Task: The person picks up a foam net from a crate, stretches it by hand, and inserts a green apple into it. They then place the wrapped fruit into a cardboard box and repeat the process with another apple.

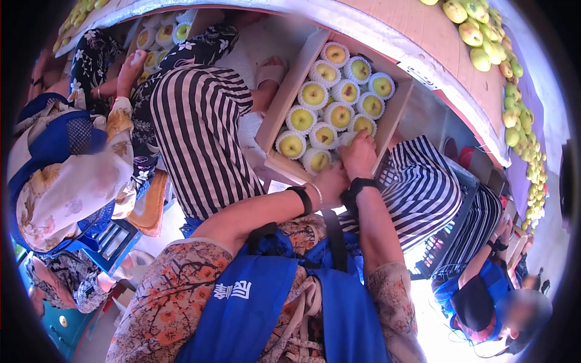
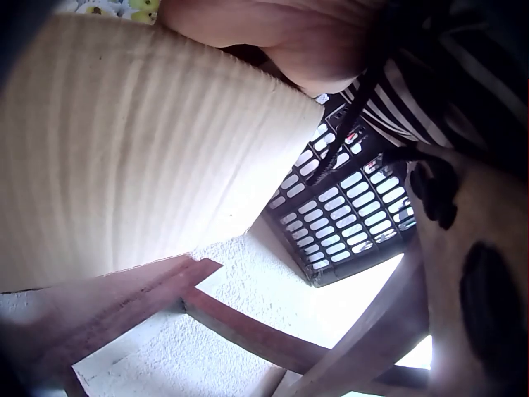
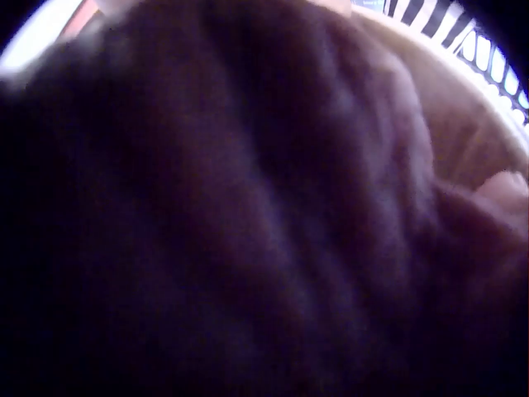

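Observation:
A cardboard box [image 1: 279, 116] holds several rows of yellow-green apples [image 1: 313, 94], each in a white foam net. At its near right corner the right hand [image 1: 359, 156] bends over a foam-netted apple [image 1: 348, 138] and touches or grips it; which of these cannot be told. Just below, the left hand [image 1: 331, 183] lies against the box's near edge beside the right wrist, its fingers largely hidden. In the left wrist view the box's pale side [image 2: 157, 149] fills the left, with skin along the top. Dark, blurred skin of the right hand [image 3: 248, 198] covers most of the right wrist view.
Striped trouser legs [image 1: 196, 121] flank the box. A black plastic crate [image 1: 442, 245] stands at the right, also visible as a crate [image 2: 343, 215] from the left wrist. Beyond the box a cardboard-covered surface [image 1: 369, 36] bears loose green fruit [image 1: 478, 36]. Other people sit at both sides.

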`<control>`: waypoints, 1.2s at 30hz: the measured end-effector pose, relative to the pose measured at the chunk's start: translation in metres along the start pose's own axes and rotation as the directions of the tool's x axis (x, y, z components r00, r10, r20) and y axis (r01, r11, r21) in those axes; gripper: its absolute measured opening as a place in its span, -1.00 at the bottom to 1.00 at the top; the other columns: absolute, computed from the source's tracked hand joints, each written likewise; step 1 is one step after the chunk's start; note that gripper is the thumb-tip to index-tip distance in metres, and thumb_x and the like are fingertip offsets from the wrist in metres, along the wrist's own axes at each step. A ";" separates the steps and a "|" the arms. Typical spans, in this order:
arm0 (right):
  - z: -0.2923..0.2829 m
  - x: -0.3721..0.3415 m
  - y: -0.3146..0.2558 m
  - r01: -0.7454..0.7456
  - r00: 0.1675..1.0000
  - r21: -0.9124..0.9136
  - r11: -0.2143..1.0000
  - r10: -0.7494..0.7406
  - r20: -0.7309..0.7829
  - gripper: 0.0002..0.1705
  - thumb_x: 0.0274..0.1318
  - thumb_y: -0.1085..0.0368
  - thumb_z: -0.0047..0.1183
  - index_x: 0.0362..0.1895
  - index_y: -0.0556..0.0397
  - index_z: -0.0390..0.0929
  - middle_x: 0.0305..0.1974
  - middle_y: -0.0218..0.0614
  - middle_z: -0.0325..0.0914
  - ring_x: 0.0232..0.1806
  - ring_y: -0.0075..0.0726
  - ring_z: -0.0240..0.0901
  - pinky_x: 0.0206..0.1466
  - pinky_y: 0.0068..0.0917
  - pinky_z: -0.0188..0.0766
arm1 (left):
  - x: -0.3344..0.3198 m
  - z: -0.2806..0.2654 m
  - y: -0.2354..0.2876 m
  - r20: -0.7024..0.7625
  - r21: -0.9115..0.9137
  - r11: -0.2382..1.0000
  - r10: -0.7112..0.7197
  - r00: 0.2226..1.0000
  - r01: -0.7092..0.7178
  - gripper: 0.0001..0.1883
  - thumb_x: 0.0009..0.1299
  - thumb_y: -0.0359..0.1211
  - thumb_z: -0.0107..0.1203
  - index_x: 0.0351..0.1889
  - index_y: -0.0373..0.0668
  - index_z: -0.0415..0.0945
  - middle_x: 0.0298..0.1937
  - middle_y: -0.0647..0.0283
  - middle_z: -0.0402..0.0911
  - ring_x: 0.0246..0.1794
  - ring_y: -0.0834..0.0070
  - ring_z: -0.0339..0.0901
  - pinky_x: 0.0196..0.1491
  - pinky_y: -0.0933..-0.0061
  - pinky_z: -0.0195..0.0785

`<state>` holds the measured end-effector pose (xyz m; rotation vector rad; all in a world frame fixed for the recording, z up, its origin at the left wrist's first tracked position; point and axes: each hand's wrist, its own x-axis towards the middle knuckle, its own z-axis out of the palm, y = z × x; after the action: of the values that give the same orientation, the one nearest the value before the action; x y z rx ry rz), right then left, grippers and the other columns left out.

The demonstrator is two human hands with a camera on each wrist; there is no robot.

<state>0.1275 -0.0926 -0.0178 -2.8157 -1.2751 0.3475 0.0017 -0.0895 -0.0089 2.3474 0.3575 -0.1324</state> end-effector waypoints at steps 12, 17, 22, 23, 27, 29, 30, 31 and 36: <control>-0.026 0.011 -0.003 -0.033 0.922 0.013 0.999 0.025 0.386 -0.28 -0.12 0.14 0.31 0.11 0.20 0.35 0.03 0.13 0.49 0.08 0.17 0.51 0.08 -0.11 0.52 | 0.004 0.005 0.000 -0.139 -0.047 0.999 -0.006 0.990 -0.001 -0.62 0.19 -0.19 0.12 -0.07 -0.16 0.57 -0.02 0.05 0.55 0.12 -0.01 0.38 0.12 0.13 0.36; -0.030 0.016 0.004 -0.094 0.952 0.056 0.994 0.074 0.296 -0.43 -0.03 0.26 0.19 0.10 0.20 0.39 -0.03 0.19 0.53 -0.01 0.23 0.55 0.04 -0.09 0.53 | 0.017 -0.014 -0.011 -0.038 -0.266 0.958 -0.124 0.992 0.109 -0.71 0.23 -0.31 0.09 -0.13 -0.23 0.60 -0.01 -0.08 0.58 -0.01 -0.09 0.51 0.03 0.05 0.41; -0.048 0.024 0.027 -0.176 0.973 0.176 0.969 0.145 0.177 -0.70 -0.01 0.34 0.09 -0.15 0.19 0.59 -0.19 0.18 0.61 -0.13 0.22 0.60 -0.07 -0.06 0.55 | 0.033 -0.032 -0.051 -0.080 -0.318 0.910 -0.307 0.948 0.268 -0.77 0.20 -0.39 0.11 -0.20 -0.23 0.62 -0.08 0.01 0.60 -0.08 -0.05 0.53 -0.03 0.05 0.42; -0.044 0.027 0.035 -0.158 0.980 0.185 0.970 0.131 0.151 -0.74 -0.01 0.34 0.09 -0.19 0.18 0.60 -0.21 0.16 0.62 -0.13 0.21 0.61 -0.08 -0.06 0.56 | 0.034 -0.036 -0.058 -0.145 -0.332 0.898 -0.351 0.925 0.289 -0.78 0.19 -0.40 0.12 -0.21 -0.22 0.63 -0.10 0.05 0.61 -0.07 -0.03 0.52 -0.02 0.07 0.41; -0.044 0.032 0.035 -0.109 0.977 0.202 0.973 0.067 0.205 -0.76 -0.01 0.35 0.09 -0.22 0.16 0.62 -0.23 0.11 0.64 -0.14 0.19 0.62 -0.08 -0.08 0.56 | 0.035 -0.039 -0.073 -0.457 -0.052 0.990 -0.140 0.879 0.131 -0.71 0.06 -0.46 0.21 -0.21 -0.11 0.64 -0.14 0.18 0.57 0.02 0.17 0.43 0.10 0.20 0.33; -0.045 0.023 0.023 -0.062 0.970 0.125 0.990 0.030 0.242 -0.74 0.00 0.34 0.11 -0.19 0.15 0.62 -0.21 0.11 0.64 -0.12 0.16 0.62 -0.07 -0.10 0.56 | 0.037 -0.030 -0.068 -0.460 0.036 0.995 -0.062 0.886 0.088 -0.77 0.08 -0.46 0.15 -0.27 -0.12 0.64 -0.13 0.14 0.53 0.04 0.14 0.41 0.13 0.17 0.28; -0.045 0.017 0.014 -0.035 0.965 0.087 0.996 0.011 0.263 -0.73 0.00 0.33 0.11 -0.17 0.14 0.61 -0.21 0.10 0.64 -0.11 0.15 0.61 -0.06 -0.11 0.56 | 0.039 -0.027 -0.066 -0.460 0.079 0.995 -0.025 0.888 0.069 -0.80 0.10 -0.46 0.12 -0.30 -0.13 0.63 -0.12 0.12 0.51 0.05 0.13 0.39 0.14 0.16 0.26; -0.043 0.013 0.010 -0.036 0.966 0.103 0.994 0.008 0.260 -0.70 0.03 0.31 0.10 -0.11 0.10 0.60 -0.11 0.05 0.61 -0.05 0.10 0.60 -0.01 -0.15 0.55 | 0.040 -0.026 -0.066 -0.448 0.100 0.992 -0.020 0.894 0.072 -0.77 0.07 -0.45 0.15 -0.27 -0.11 0.64 -0.10 0.12 0.50 0.08 0.13 0.37 0.18 0.14 0.22; -0.027 0.006 0.003 0.071 0.959 -0.058 0.996 -0.052 0.278 -0.68 0.08 0.25 0.06 -0.06 0.05 0.57 -0.02 -0.06 0.56 -0.01 0.05 0.58 0.00 -0.19 0.55 | 0.041 -0.035 -0.066 -0.305 0.273 0.955 -0.026 0.952 0.114 -0.74 0.05 -0.42 0.16 -0.26 -0.06 0.65 -0.10 0.12 0.45 0.08 0.15 0.35 0.24 0.12 0.12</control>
<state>0.1393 -0.0888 0.0069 -2.8519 -1.4450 0.7305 0.0209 -0.0106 -0.0359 2.6501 0.6061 0.1510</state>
